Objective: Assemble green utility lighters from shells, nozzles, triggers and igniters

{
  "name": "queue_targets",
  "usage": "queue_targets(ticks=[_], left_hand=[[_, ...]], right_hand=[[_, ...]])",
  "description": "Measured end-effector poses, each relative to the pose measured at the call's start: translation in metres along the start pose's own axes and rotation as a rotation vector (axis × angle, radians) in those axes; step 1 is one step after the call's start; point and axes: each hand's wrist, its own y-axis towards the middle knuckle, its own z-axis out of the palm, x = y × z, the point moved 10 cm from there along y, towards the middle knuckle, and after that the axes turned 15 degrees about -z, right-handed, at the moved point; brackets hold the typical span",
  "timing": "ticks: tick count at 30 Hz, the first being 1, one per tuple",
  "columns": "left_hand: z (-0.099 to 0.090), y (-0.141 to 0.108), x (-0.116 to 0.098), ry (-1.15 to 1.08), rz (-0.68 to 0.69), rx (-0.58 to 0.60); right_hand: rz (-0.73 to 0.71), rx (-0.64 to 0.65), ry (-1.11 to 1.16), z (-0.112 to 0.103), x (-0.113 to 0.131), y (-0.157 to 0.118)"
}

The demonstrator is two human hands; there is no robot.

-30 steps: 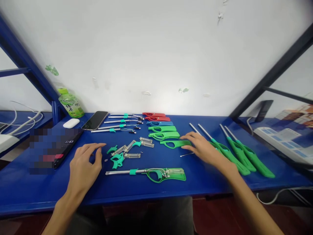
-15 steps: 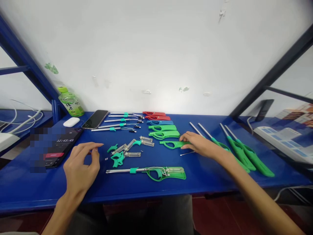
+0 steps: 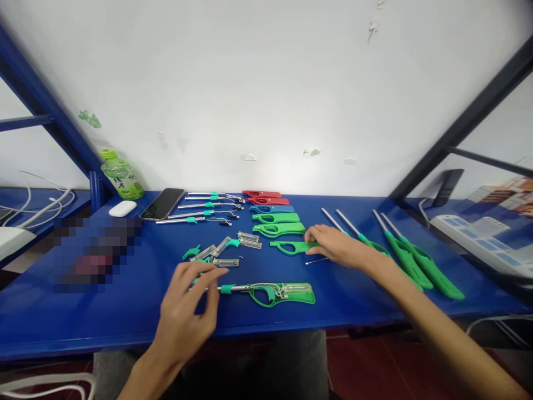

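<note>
My right hand pinches the end of a green lighter casing half that lies on the blue table. A thin metal rod lies just below those fingers. Over the tube end of an opened green gas lighter, my left hand hovers with thumb and fingers apart and nothing visible in them. Metal tube, white wires, teal trigger and clear fuel tank show inside that lighter's half shell. Behind the left hand sit several clear fuel tanks and teal triggers, partly covered by it.
Several metal lighter tubes with wires lie at the back, beside red, blue and green casing halves. Assembled green lighters rest at right. A phone, white case and bottle stand left, below the wall.
My left hand has moved right, from beside the loose parts to over the opened lighter's tube. My right hand keeps its grip on the green casing half, with hardly any movement.
</note>
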Motion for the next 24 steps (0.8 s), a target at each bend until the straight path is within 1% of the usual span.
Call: queue_targets(ticks=[2, 4, 6, 8, 11, 17, 21, 24], left_hand=[[0.023, -0.008, -0.011, -0.025, 0.011, 0.145], [0.044, -0.016, -0.017, -0.011, 0.014, 0.256], [0.06, -0.021, -0.019, 0.024, 0.013, 0.31], [0.069, -0.024, -0.018, 0.053, 0.012, 0.33], [0.076, -0.026, -0.015, 0.058, 0.01, 0.348], [0.075, -0.025, -0.016, 0.028, 0.011, 0.363], [0.076, -0.022, -0.016, 0.015, -0.014, 0.371], [0.08, -0.02, -0.013, -0.007, -0.046, 0.4]], right_hand=[[0.003, 0.01, 0.01, 0.001, -0.002, 0.0], [0.009, 0.022, 0.023, 0.003, -0.005, 0.0], [0.015, 0.037, 0.036, 0.005, -0.008, 0.0], [0.021, 0.051, 0.047, 0.006, -0.01, 0.001], [0.031, 0.064, 0.059, 0.006, -0.011, 0.002], [0.023, 0.063, 0.086, 0.003, -0.004, 0.006], [0.045, 0.013, 0.085, -0.005, 0.003, 0.009], [0.058, -0.052, 0.064, -0.014, 0.017, 0.013]])
